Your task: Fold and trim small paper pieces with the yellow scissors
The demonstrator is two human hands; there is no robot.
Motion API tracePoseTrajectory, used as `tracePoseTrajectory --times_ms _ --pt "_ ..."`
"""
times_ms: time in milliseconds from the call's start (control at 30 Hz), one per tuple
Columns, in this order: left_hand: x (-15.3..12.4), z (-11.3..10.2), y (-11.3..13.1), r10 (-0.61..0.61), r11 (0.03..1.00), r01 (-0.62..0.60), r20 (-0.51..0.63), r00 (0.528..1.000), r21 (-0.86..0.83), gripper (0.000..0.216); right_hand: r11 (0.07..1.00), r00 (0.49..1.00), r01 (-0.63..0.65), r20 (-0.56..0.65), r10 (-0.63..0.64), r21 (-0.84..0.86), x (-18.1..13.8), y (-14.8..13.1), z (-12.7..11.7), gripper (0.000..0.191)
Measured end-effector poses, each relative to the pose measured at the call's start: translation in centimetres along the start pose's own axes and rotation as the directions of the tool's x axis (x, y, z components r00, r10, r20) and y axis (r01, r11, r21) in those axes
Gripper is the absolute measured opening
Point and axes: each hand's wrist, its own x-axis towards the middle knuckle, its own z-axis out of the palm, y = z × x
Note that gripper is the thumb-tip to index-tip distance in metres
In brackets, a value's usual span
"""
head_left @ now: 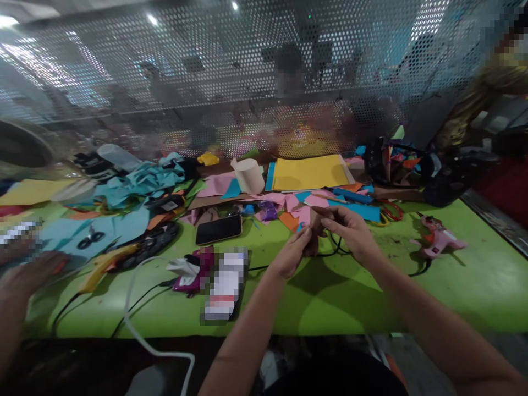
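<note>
Brown piece [315,218], right of the frame's centre: left fingers [304,234] and right fingers [331,224] both pinch it.

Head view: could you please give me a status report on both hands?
Left grip and right grip on small brown piece. Held above green table. Orange paper close behind; no blockage visible.
</note>
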Motion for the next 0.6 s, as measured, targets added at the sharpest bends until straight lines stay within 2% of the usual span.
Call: tracePoseTrajectory --times_ms 167,300,467,600 --pt "0.4 -1.0 -1.1 0.041 0.992 -0.035 -0.045 0.998 0.118 0.048 1.0 0.999 -0.015 -0.039 0.015 0.007 0.0 -0.1 -0.1 0.028" --pt "0.5 -1.1 -1.0 0.12 0.971 -0.088 -0.136 0.983 0.222 0.047 0.994 0.993 0.004 -0.116 -0.016 -0.107 0.0 0.1 -0.2 0.026" --pt "0.6 -0.3 0.0 0.168 0.961 -0.16 -0.016 0.986 0.224 0.044 0.973 0.988 0.041 -0.138 -0.074 -0.228 -0.2 0.2 -0.1 0.023" --pt "0.8 0.0 0.3 0.171 0.971 -0.159 -0.054 0.984 0.181 0.039 0.973 0.992 0.041 -0.111 -0.068 -0.226 -0.1 0.2 -0.2 0.022"
